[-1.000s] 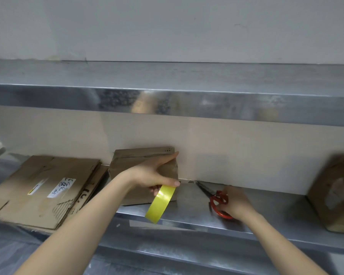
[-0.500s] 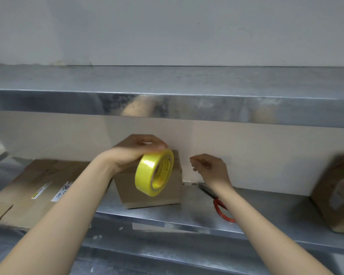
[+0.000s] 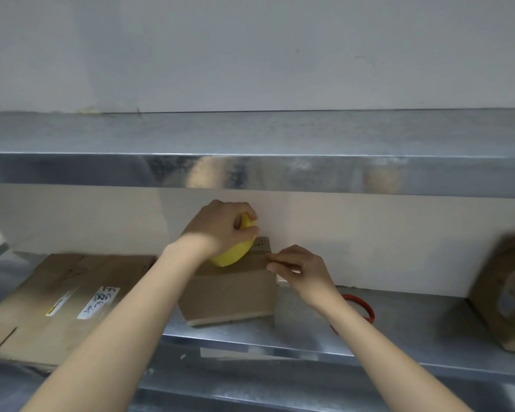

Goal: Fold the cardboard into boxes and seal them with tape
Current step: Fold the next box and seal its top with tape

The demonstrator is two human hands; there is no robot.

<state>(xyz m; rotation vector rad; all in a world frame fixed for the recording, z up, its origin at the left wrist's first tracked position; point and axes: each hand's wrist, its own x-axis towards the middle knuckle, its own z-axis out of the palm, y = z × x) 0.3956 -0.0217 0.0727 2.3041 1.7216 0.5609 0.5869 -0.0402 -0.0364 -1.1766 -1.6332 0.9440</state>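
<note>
The right hand (image 3: 301, 272) had left the scissors (image 3: 364, 307) and pinched the tape end (image 3: 268, 257) at the box's (image 3: 229, 295) top right edge. The left hand (image 3: 217, 227) gripped the tape roll (image 3: 235, 254) above. With the box at the shelf's (image 3: 399, 331) back edge, sealing seemed begun.

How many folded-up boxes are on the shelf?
2. One small box stands in the middle; another box is at the far right, partly cut off. More may be out of view.

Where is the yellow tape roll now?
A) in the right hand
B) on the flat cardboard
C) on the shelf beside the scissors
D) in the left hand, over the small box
D: the left hand grips the tape roll over the small box.
</note>
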